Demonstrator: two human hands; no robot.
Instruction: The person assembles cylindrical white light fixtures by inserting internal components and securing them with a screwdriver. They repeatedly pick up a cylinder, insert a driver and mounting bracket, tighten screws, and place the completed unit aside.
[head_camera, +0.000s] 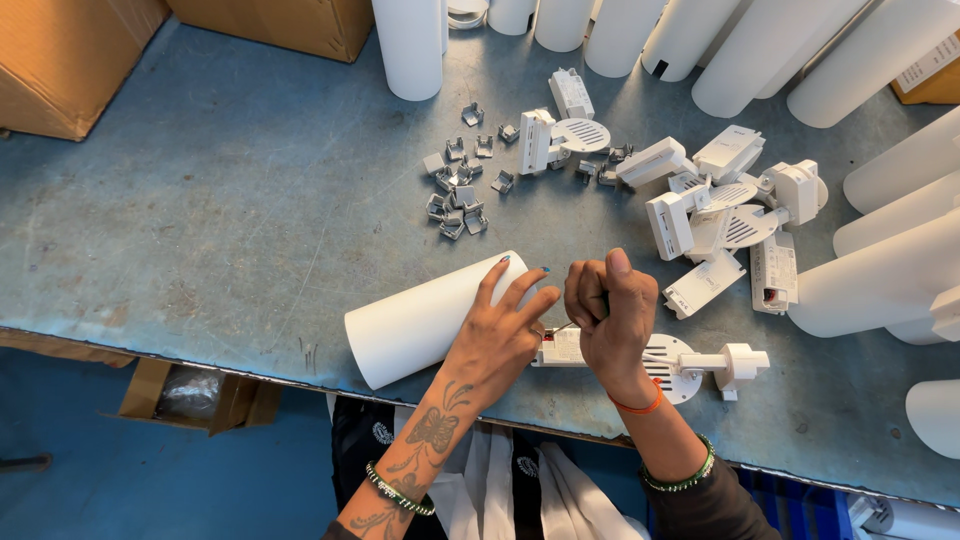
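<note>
My left hand (500, 330) rests with spread fingers on a white cylinder housing (415, 325) that lies on its side near the table's front edge. My right hand (608, 310) is closed in a fist around a thin tool, whose shaft points down toward a white bracket assembly (690, 365) with a round vented plate. The fist hides most of the tool. The left fingertips touch the end of the assembly beside the cylinder.
Small metal clips (458, 190) lie scattered mid-table. A pile of white bracket parts (720, 200) sits to the right. Several white cylinders (880, 280) line the back and right edges. Cardboard boxes (60, 60) stand at the back left on the grey table (200, 220).
</note>
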